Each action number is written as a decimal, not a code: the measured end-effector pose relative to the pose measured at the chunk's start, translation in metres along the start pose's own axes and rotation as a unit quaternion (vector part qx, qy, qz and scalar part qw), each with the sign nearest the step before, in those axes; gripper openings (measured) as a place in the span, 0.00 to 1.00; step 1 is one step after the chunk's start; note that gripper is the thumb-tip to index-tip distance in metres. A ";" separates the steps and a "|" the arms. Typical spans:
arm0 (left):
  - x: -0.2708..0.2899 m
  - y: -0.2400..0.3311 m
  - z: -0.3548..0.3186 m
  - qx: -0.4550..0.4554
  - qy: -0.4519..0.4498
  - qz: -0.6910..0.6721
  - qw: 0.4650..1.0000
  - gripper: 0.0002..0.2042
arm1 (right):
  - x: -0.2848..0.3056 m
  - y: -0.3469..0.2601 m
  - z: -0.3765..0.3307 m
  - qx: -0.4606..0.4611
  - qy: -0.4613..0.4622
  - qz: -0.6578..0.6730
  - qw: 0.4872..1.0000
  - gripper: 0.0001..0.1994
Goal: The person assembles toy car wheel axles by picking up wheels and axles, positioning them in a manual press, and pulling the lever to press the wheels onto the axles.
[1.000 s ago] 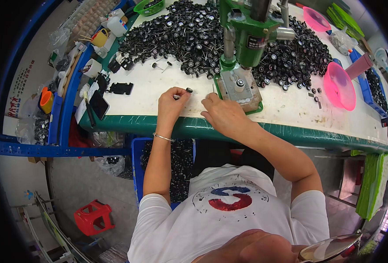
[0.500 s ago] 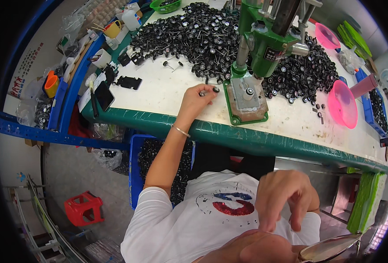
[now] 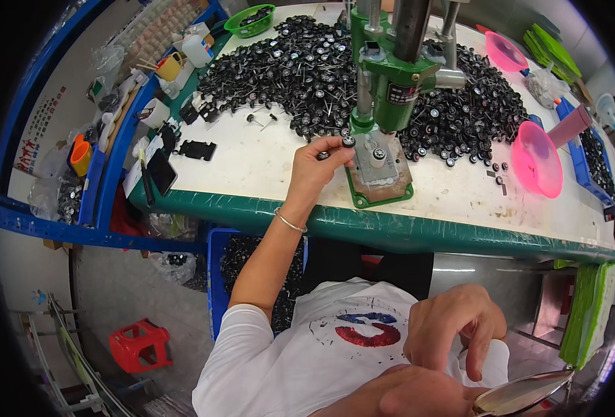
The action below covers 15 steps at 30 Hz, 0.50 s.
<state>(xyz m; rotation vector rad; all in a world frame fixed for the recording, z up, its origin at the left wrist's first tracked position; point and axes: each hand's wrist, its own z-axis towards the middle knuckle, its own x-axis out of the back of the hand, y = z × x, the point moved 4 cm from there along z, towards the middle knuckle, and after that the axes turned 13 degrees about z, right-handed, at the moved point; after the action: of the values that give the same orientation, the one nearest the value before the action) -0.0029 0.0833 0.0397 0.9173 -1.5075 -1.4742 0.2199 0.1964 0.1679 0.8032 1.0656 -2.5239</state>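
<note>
My left hand [image 3: 316, 167] is closed over the white tabletop, pinching a small black toy wheel [image 3: 348, 141] with a silver hub between thumb and fingertips. Another dark piece shows by its curled fingers. The pinched wheel is held at the left side of the green bench press [image 3: 399, 90], close to its metal base plate [image 3: 380, 172]. A light round holder on that plate carries another wheel [image 3: 379, 153], below the press's ram. Raised in front of my chest, my right hand [image 3: 455, 326] has bent fingers held apart, with nothing visible in them.
A large heap of black wheels on axles [image 3: 300, 76] covers the table's back. Pink bowls [image 3: 538, 161] stand at the right, a green basket [image 3: 250, 21] at the far left. A phone [image 3: 161, 172] lies near the left edge. A blue bin [image 3: 218, 278] sits below the table.
My left hand has moved right with the wheel, closer to the press's base plate. My right hand stays before my chest, slightly lower. The whole view has shifted a little.
</note>
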 end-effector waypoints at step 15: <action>-0.045 0.023 0.010 -0.086 -0.036 0.018 0.995 0.06 | 0.094 -0.202 -0.035 0.360 0.543 -0.485 0.583 0.14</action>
<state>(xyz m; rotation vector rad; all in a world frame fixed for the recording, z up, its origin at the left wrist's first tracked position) 0.0067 0.1295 0.0605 0.7374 -1.4160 -1.5976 0.0659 0.3566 0.2069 3.0143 0.6681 -3.3235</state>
